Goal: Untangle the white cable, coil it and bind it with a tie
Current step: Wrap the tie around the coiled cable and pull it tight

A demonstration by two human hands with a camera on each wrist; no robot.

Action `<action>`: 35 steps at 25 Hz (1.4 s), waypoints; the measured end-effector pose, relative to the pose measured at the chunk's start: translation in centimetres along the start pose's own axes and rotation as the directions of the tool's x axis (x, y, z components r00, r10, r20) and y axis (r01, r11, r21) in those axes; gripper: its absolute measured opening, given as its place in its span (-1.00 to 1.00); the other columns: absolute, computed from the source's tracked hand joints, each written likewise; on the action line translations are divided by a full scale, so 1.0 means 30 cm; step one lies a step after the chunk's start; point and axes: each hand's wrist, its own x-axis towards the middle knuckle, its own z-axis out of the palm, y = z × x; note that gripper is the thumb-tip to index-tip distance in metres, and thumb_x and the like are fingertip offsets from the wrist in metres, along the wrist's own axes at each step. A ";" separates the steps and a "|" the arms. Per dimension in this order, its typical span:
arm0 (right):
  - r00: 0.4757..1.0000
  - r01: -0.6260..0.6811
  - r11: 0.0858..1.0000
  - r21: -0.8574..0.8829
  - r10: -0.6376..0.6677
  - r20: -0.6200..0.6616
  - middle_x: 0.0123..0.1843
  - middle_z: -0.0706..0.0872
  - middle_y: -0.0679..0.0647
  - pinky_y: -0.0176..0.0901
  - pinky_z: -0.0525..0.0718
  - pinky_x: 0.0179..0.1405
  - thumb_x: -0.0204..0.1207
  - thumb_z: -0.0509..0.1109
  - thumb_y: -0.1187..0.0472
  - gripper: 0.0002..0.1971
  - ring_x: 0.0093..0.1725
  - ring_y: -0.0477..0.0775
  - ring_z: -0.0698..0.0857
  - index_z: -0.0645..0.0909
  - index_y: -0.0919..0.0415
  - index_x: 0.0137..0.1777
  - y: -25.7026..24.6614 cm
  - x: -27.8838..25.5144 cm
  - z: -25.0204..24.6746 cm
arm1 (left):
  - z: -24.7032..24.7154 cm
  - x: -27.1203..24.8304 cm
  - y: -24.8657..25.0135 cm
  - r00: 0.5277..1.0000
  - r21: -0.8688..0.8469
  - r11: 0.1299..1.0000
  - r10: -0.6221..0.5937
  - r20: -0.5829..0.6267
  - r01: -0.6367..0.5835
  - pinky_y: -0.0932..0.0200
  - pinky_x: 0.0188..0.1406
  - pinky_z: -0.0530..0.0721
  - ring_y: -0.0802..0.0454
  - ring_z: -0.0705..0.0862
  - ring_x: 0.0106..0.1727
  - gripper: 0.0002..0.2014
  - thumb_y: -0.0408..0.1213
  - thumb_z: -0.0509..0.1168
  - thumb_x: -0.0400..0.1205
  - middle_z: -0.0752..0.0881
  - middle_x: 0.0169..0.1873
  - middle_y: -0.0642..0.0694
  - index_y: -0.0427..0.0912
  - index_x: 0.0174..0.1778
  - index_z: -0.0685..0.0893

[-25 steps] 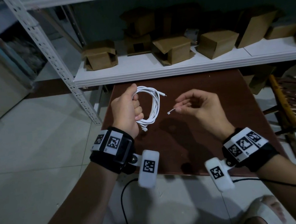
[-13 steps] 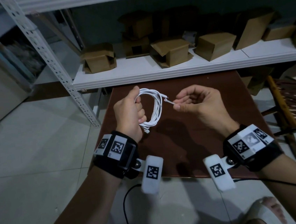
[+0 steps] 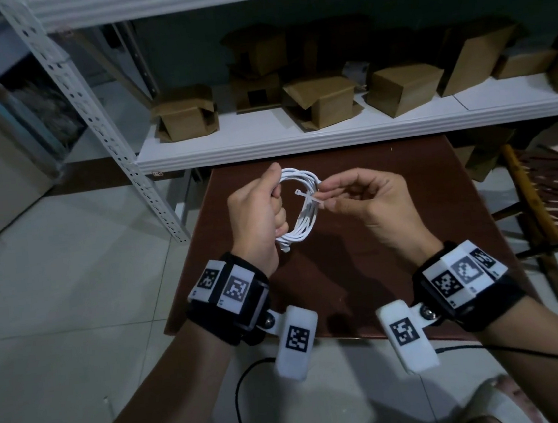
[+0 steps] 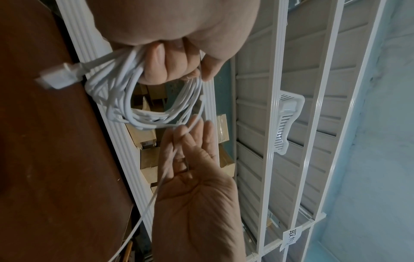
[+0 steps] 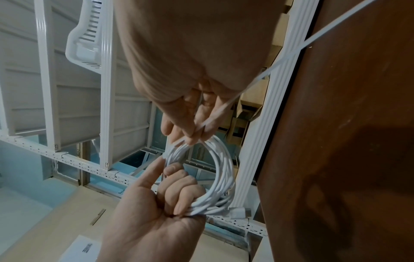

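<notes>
White cable (image 3: 299,209) sat already coiled in the left hand (image 3: 257,218), whose fingers were clenched round one side of the loops, with the plug (image 5: 238,212) sticking out just below the little finger. The right hand (image 3: 366,202) pinched a thin tie (image 3: 307,196) between thumb and fingertips, its head poking through the coil just beyond them and its long tail running back past the palm. To bind well, I judged, the tail should wrap snugly round every strand beside the left fingers, then feed through the head and pull tight without the left grip slackening. Cardboard boxes (image 3: 319,102) stood on the shelf (image 3: 297,133) beyond both hands; several gaped open, but nothing inside them could be made out.
</notes>
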 end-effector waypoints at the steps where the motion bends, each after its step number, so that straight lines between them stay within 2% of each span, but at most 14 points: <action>1: 1.000 -0.003 1.000 0.009 0.003 -0.006 -0.08 0.91 0.26 -0.18 0.84 0.11 0.42 0.53 0.67 -0.76 -0.07 0.06 0.89 0.76 0.52 0.07 0.000 0.000 0.003 | 0.000 0.000 -0.001 1.000 0.000 1.000 -0.001 0.001 0.001 0.28 -0.68 0.09 0.16 0.14 -0.68 -0.59 -0.09 0.37 0.76 0.24 -0.64 0.07 -0.08 -0.38 0.44; 6: 0.999 -0.025 0.999 0.024 0.026 -0.022 -0.08 0.92 0.25 -0.20 0.85 0.06 0.41 0.58 0.63 -0.76 -0.09 0.04 0.90 0.75 0.48 0.06 0.003 0.001 0.008 | 0.000 -0.001 -0.002 1.000 0.002 1.000 -0.002 -0.002 0.002 0.28 -0.69 0.08 0.16 0.13 -0.68 -0.59 -0.09 0.38 0.75 0.23 -0.64 0.07 -0.08 -0.37 0.44; 10: 0.999 -0.017 1.000 0.012 0.017 -0.037 -0.15 0.88 0.20 -0.23 0.82 -0.01 0.40 0.64 0.55 -0.73 -0.18 0.00 0.81 0.74 0.54 0.08 0.011 0.000 0.008 | 0.007 -0.004 -0.007 1.000 0.007 1.000 -0.004 0.004 0.004 0.28 -0.69 0.08 0.16 0.12 -0.67 -0.59 -0.09 0.38 0.75 0.22 -0.64 0.07 -0.08 -0.38 0.44; 14: 0.999 -0.024 0.999 0.022 0.025 -0.039 -0.18 0.82 0.18 -0.36 0.78 -0.11 0.41 0.63 0.56 -0.74 -0.24 -0.06 0.72 0.72 0.55 0.08 0.012 0.001 0.005 | 0.009 -0.004 -0.011 1.000 0.000 1.000 -0.005 0.000 0.005 0.31 -0.69 0.07 0.17 0.13 -0.68 -0.59 -0.09 0.39 0.75 0.22 -0.64 0.06 -0.08 -0.39 0.44; 17: 0.999 -0.027 1.000 0.013 0.027 -0.020 -0.16 0.87 0.12 -0.36 0.77 -0.06 0.41 0.60 0.62 -0.76 -0.18 -0.07 0.78 0.74 0.47 0.06 0.013 0.005 0.002 | 0.007 -0.002 -0.011 1.000 -0.001 1.000 -0.006 -0.003 0.006 0.30 -0.68 0.07 0.16 0.12 -0.67 -0.59 -0.09 0.39 0.74 0.22 -0.63 0.06 -0.08 -0.39 0.44; 22: 1.000 -0.014 1.000 -0.007 0.014 -0.009 -0.08 0.90 0.14 -0.31 0.80 0.06 0.44 0.56 0.65 -0.76 -0.11 -0.07 0.84 0.75 0.41 0.03 0.007 0.003 -0.003 | 0.006 -0.003 -0.011 1.000 0.006 1.000 -0.002 -0.007 0.002 0.30 -0.68 0.08 0.15 0.12 -0.67 -0.59 -0.09 0.39 0.75 0.21 -0.62 0.05 -0.09 -0.38 0.45; 26: 1.000 -0.010 0.999 -0.039 0.009 -0.017 -0.19 0.86 0.14 -0.35 0.79 -0.11 0.37 0.63 0.61 -0.77 -0.26 -0.11 0.76 0.75 0.42 -0.03 -0.001 -0.005 0.002 | 0.007 -0.006 -0.010 1.000 0.007 1.000 0.003 -0.002 -0.002 0.30 -0.68 0.08 0.15 0.12 -0.67 -0.59 -0.09 0.39 0.75 0.21 -0.61 0.05 -0.08 -0.37 0.45; 31: 0.994 0.065 0.981 -0.180 -0.079 -0.071 -0.31 0.85 0.03 -0.30 0.77 -0.18 0.28 0.74 0.49 -0.78 -0.31 -0.11 0.74 0.78 0.37 -0.15 -0.001 -0.007 -0.004 | 0.014 -0.009 -0.006 1.000 0.007 1.000 0.004 -0.009 -0.004 0.30 -0.69 0.09 0.16 0.13 -0.68 -0.60 -0.10 0.38 0.76 0.22 -0.62 0.05 -0.09 -0.37 0.44; 35: 0.987 0.105 0.974 -0.200 -0.127 -0.103 -0.28 0.88 0.15 -0.29 0.76 -0.22 0.33 0.72 0.49 -0.79 -0.32 -0.08 0.80 0.81 0.46 -0.06 -0.010 -0.009 -0.009 | 0.023 -0.012 -0.005 1.000 -0.003 1.000 0.000 -0.013 0.000 0.31 -0.71 0.09 0.18 0.14 -0.70 -0.59 -0.12 0.37 0.77 0.23 -0.64 0.08 -0.09 -0.38 0.44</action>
